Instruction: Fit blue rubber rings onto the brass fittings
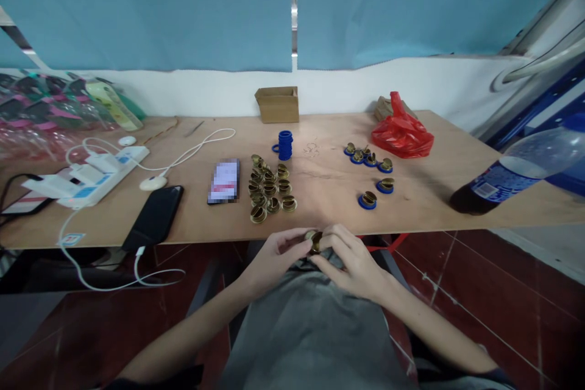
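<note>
White plastic power strip (105, 173), one. Round brass pieces (269, 187), pale-rimmed, clustered. Cardboard box (280, 108), one, interior unseen. Blue rings (285, 146), stacked. Left hand (280, 251) and right hand (351, 259), both pinching one brass piece (316, 242) above the lap. Blue-based brass pieces (368, 197), two apart, others grouped. Crinkled red bag (402, 135), one, contents hidden. Clear bottle (507, 180), one, dark liquid inside.

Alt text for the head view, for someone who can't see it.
The left hand and right hand hold a small brassy piece above the lap, before a wooden table. On it, similar pieces cluster near a stack of blue rings; farther right, more pieces sit on blue rings.
</note>
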Tool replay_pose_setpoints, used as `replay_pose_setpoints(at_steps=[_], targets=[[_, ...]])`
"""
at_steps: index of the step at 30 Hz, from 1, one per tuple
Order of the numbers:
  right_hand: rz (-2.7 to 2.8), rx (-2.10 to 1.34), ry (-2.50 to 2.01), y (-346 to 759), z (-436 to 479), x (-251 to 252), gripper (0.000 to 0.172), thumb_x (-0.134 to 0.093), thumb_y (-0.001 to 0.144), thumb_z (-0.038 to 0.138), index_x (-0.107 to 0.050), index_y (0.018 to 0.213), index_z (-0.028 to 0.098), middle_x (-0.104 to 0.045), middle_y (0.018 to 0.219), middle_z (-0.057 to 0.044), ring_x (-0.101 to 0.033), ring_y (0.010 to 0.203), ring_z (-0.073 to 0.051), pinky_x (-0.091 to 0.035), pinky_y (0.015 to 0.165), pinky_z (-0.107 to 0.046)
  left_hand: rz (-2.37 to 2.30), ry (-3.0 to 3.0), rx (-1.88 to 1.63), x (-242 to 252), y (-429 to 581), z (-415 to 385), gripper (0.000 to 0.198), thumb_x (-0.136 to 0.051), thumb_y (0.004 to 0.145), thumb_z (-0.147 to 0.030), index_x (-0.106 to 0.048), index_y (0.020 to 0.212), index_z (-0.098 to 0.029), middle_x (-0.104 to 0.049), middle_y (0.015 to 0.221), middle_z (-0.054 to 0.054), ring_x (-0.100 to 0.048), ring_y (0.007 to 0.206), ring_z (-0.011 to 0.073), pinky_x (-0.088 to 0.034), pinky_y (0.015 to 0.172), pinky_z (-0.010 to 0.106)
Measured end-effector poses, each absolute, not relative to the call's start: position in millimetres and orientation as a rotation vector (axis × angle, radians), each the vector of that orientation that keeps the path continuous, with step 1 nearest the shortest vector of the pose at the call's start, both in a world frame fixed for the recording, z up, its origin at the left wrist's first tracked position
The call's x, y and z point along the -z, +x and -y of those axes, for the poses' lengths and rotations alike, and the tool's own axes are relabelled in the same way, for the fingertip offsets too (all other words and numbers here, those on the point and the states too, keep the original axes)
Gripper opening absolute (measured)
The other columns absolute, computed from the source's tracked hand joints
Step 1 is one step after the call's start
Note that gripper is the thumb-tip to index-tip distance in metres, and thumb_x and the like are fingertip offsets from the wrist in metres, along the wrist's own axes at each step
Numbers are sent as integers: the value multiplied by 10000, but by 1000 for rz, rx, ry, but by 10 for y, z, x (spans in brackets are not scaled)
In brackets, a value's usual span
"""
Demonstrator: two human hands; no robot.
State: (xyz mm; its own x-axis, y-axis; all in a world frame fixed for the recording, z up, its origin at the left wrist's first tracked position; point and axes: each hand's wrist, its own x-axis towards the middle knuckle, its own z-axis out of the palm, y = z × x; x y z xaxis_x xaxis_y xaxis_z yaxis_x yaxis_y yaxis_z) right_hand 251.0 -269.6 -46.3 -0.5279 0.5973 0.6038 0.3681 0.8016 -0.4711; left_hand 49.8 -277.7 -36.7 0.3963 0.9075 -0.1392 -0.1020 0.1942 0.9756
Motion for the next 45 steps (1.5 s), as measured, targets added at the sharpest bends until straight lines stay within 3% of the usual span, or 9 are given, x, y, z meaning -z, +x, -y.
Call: replay_pose_setpoints(at_steps=[8,11,15,20,26,37,42,45], targets=[[2186,-258,-767,2542,2681,444,17,-558,1002,182,-571,999,193,-622,814,-35,-558,709,-172,-463,667,-292,-967,1294,-961,398,545,2804,332,-657,901,-307,-715,1200,-176,-762,1138,78,-689,1090,239,-539,977,351],[2202,-463,-785,2537,2698,448,117,-520,995,172,-527,883,206,-540,698,22,-497,597,-133,-398,586,-259,-959,1343,-948,440,554,2820,328,-642,901,-287,-701,1203,-171,-760,1157,85,-695,1098,237,-545,980,348],[2201,-572,-830,2517,2705,453,232,-509,916,157,-380,737,230,-472,681,28,-457,610,-132,-341,576,-262,-999,1445,-919,473,556,2843,369,-635,904,-292,-680,1247,-165,-765,1132,90,-708,1078,247,-557,954,352],[2156,-569,-824,2486,2680,470,280,-494,863,146,-283,707,244,-398,674,37,-395,606,-132,-294,561,-270,-1059,1514,-894,470,569,2854,412,-600,924,-305,-665,1312,-179,-778,1052,72,-721,1023,249,-565,930,361],[2096,-547,-786,2461,2651,504,294,-499,861,138,-282,698,248,-367,659,49,-373,582,-128,-277,540,-269,-1089,1516,-890,456,577,2841,408,-588,942,-327,-669,1319,-195,-773,1049,65,-709,1034,254,-559,944,369],[2013,-566,-718,2523,2646,534,232,-468,1006,209,-444,775,228,-479,691,24,-485,610,-137,-392,584,-258,-1194,1573,-970,404,453,2777,371,-585,940,-340,-701,1252,-178,-764,1182,81,-714,1068,252,-560,943,347],[2238,-251,-1123,2606,2160,268,228,-490,1020,314,-545,831,200,-590,682,-12,-567,613,-165,-397,607,-269,-1238,1640,-1038,438,339,2686,376,-659,905,-335,-691,1248,-184,-769,1153,80,-743,972,234,-594,891,337],[2604,9,-1462,2554,1608,1,243,-468,1034,303,-644,938,165,-728,881,-118,-674,815,-239,-429,705,-299,-1265,1837,-1066,470,304,2665,344,-666,904,-311,-695,1235,-222,-769,1133,71,-741,951,231,-590,915,358]])
